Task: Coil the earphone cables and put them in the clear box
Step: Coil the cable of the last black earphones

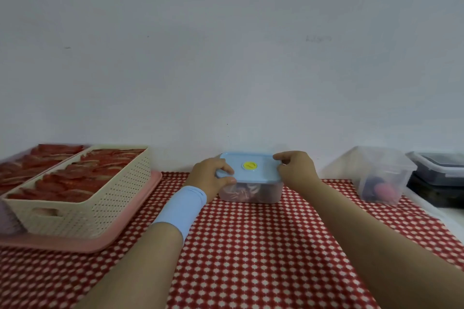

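Two lid [263, 174] grips: left hand [212, 176], right hand [297, 170].

Through the wall of the clear plastic box [251, 194] under the pale blue lid [261, 170], only blurred pinkish and dark shapes show. The left hand [211, 175] hides its left end. The stacked dark lidded containers [438, 177] run off the right edge. The frosted clear tub [376, 173] holds lumps too blurred to name.

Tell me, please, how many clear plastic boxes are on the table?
2. One clear plastic box with a light-blue lid sits centre, held by the left hand and right hand; a lidless frosted one stands to its right. Dark bins beyond may hide others.
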Demonstrator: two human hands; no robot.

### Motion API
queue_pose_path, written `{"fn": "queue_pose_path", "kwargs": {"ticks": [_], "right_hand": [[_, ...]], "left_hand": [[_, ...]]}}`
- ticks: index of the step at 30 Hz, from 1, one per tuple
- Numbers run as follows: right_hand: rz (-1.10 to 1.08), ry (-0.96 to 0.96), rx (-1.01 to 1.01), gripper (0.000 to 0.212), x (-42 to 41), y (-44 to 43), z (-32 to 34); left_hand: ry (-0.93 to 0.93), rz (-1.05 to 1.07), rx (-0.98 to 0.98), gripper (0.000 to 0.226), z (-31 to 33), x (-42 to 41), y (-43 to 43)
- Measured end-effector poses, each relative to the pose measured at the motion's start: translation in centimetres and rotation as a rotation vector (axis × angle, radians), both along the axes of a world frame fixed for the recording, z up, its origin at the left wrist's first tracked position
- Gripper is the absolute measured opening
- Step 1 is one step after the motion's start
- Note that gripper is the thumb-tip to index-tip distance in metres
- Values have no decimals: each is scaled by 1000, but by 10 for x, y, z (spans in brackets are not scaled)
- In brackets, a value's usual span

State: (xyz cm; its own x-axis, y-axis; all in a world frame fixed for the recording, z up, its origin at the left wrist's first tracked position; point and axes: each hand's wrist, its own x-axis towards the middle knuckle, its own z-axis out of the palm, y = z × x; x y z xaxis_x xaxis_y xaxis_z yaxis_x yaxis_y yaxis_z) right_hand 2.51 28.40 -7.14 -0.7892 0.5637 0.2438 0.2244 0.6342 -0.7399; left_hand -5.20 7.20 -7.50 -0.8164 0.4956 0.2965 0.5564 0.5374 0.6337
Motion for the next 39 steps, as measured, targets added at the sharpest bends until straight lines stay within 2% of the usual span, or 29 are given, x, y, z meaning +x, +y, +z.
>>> {"fn": "queue_pose_path", "kwargs": {"ticks": [2,4,6,9,15,18,23,26,30,34,36,39], "right_hand": [[1,-43,13,40,-1,0,0],[-1,-85,13,38,-1,-1,-1],[-2,-102,30,36,0,-2,-3],[-6,-78,53,36,3,-2,-4],[32,-95,77,35,2,2,-5],[50,-137,85,35,1,2,-2],[61,-195,189,36,8,-9,-2],[99,-191,239,36,12,-12,-5],[155,-193,298,36,14,-6,-11],[271,-384,428,51,12,-1,-15],[264,-348,329,54,9,-3,-14],[173,-140,-56,68,6,-6,-14]], "left_hand": [[-28,12,-19,48,-3,1,-1],[-36,12,-24,54,-4,2,0],[-75,26,-17,52,-1,2,0],[-66,51,-47,30,4,5,-2],[-28,95,-169,35,0,5,7],[-10,131,-244,30,0,0,12],[-56,173,-246,39,-1,-3,12],[-66,211,-207,35,7,-6,24],[-53,144,-286,42,-1,3,38],[-31,103,-350,46,-11,-3,41],[-18,104,-408,44,-9,-5,41],[-112,138,-350,48,-12,-5,41]]}}
